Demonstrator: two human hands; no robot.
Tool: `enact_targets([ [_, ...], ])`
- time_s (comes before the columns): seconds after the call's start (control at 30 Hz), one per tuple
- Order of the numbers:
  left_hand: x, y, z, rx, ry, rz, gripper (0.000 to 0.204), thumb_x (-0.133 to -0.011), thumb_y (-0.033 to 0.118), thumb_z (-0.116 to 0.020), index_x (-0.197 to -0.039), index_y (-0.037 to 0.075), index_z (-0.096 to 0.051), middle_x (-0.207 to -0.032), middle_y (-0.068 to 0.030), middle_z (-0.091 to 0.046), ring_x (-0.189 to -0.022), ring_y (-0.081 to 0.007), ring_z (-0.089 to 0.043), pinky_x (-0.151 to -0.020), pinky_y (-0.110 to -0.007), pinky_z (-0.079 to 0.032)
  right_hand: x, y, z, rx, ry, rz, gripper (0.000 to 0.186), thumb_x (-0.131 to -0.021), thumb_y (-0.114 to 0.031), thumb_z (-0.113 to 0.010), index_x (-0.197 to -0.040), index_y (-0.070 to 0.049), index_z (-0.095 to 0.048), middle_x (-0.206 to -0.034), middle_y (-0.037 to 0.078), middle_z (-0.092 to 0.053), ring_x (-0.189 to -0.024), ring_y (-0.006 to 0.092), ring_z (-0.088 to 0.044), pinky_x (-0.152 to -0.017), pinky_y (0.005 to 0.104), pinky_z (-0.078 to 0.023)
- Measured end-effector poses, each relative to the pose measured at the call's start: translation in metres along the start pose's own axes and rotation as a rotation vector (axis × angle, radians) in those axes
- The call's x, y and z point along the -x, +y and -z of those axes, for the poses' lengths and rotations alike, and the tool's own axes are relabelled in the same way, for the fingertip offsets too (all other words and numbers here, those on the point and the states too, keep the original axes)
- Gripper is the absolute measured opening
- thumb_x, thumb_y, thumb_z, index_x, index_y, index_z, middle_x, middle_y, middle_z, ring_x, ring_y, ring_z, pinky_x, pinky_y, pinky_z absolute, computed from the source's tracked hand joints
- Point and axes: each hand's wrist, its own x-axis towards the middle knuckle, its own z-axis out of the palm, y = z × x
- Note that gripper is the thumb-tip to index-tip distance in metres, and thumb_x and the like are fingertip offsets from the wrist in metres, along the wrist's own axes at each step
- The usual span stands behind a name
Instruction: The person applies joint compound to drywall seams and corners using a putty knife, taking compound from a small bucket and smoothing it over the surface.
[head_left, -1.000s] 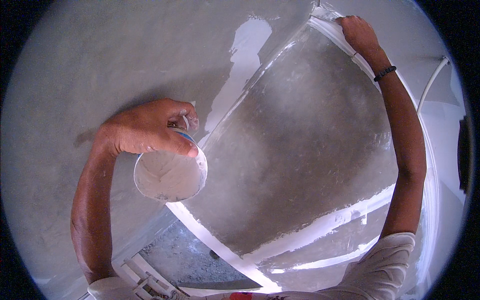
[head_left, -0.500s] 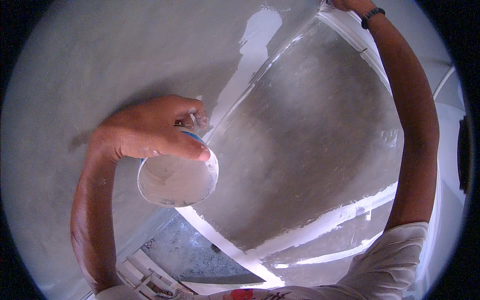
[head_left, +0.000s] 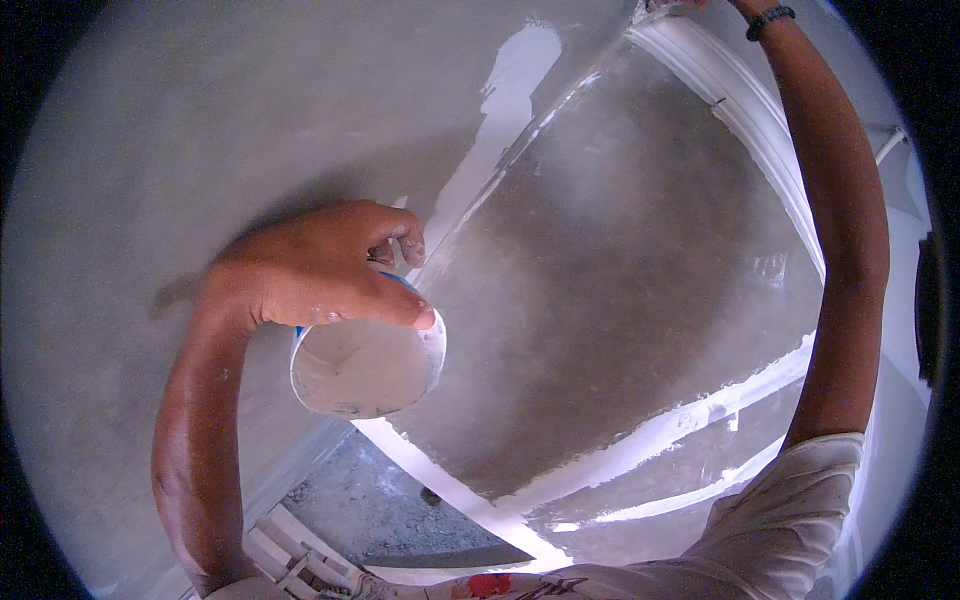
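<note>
My left hand (head_left: 325,265) grips a round white tub (head_left: 370,372) from above, thumb over the rim and fingers round the far side. The tub is tilted towards me, showing pale, creamy paste inside and a bit of blue on its outside. Smears of the paste mark the fingertips. Up at the top right, my right arm (head_left: 835,200) is stretched out, and the right hand (head_left: 690,3) is mostly cut off by the picture's edge. It is at the corner where the white moulding (head_left: 745,85) meets the grey walls; what its fingers hold is hidden.
A white paste patch (head_left: 515,85) runs along the wall corner by a grey wall panel (head_left: 620,260). White bands (head_left: 650,440) cross the panel's lower part. Below lie a rough, bluish-grey surface (head_left: 390,505) and pale slatted pieces (head_left: 290,550). A dark object (head_left: 927,310) hangs at the right edge.
The left hand and tub have shifted slightly right and down. My right hand has moved up and right, further out of the picture.
</note>
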Motion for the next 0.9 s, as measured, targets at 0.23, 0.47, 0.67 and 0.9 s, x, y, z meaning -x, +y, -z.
enact_targets([
  [0.23, 0.003, -0.003, 0.001, 0.021, 0.006, 0.001, 0.052, -0.066, 0.033, -0.082, -0.099, 0.001, -0.059, -0.090, -0.0077, -0.062, -0.085, -0.0180, -0.058, -0.077, -0.033, -0.047, 0.014, 0.004, -0.009, 0.044, 0.011, 0.010, 0.023, -0.085, -0.014, -0.052, -0.086, 0.000, -0.069, -0.093, 0.024, -0.067, -0.089, 0.0373, -0.066, -0.081, 0.0460, -0.052],
  [0.47, -0.006, 0.004, -0.004, 0.047, -0.042, -0.014, 0.051, -0.066, 0.032, -0.082, -0.100, 0.001, -0.059, -0.092, -0.0079, -0.063, -0.087, -0.0182, -0.059, -0.079, -0.032, -0.047, 0.034, 0.021, -0.030, -0.011, 0.065, 0.006, 0.026, -0.087, -0.015, -0.049, -0.085, 0.000, -0.070, -0.093, 0.025, -0.067, -0.089, 0.0386, -0.065, -0.082, 0.0478, -0.051],
  [0.67, 0.008, 0.006, 0.002, 0.040, 0.008, 0.018, 0.051, -0.065, 0.031, -0.082, -0.101, 0.002, -0.059, -0.093, -0.0079, -0.064, -0.089, -0.0184, -0.059, -0.080, -0.032, -0.047, 0.010, 0.006, -0.021, 0.015, 0.038, 0.027, 0.024, -0.086, -0.013, -0.049, -0.085, 0.000, -0.070, -0.095, 0.024, -0.067, -0.091, 0.0388, -0.065, -0.082, 0.0473, -0.051],
  [0.9, 0.002, 0.007, -0.002, -0.005, 0.002, 0.041, 0.051, -0.065, 0.031, -0.081, -0.101, 0.002, -0.060, -0.092, -0.0082, -0.064, -0.088, -0.0189, -0.059, -0.080, -0.033, -0.047, -0.005, 0.019, -0.038, 0.023, -0.053, 0.046, 0.024, -0.083, -0.018, -0.055, -0.092, -0.002, -0.070, -0.099, 0.020, -0.068, -0.092, 0.0380, -0.065, -0.081, 0.0459, -0.052],
])
